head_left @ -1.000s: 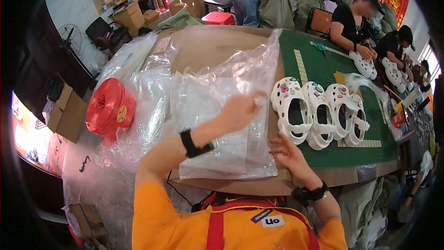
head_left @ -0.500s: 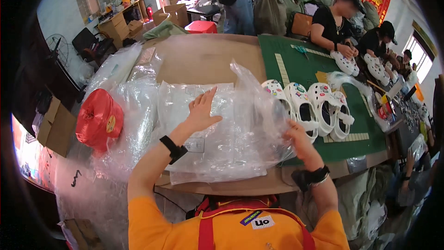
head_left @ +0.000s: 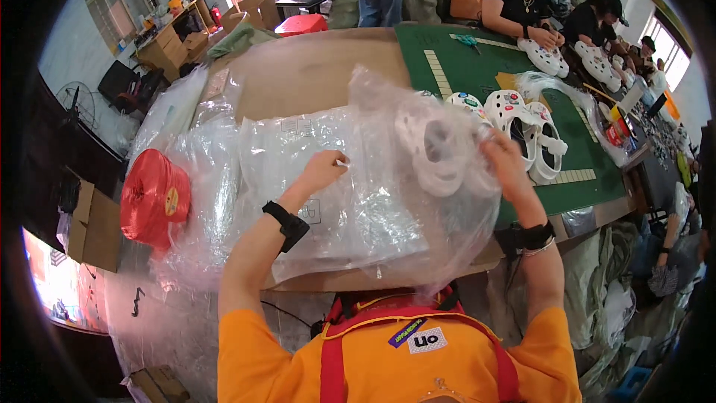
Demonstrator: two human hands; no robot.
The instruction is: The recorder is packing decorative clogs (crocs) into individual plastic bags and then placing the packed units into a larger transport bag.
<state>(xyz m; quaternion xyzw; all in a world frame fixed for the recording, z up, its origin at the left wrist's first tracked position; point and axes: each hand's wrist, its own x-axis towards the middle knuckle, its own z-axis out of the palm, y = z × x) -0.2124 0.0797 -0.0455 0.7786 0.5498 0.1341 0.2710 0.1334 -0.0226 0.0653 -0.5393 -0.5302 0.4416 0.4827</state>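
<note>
Clear plastic bag (head_left: 418, 179) stretched between left hand (head_left: 326, 169) and right hand (head_left: 506, 164).

We are looking down from a single head-worn fisheye camera, facing forward over the near table (head_left: 313, 67), with forearms rising close from the lower edge.
</note>
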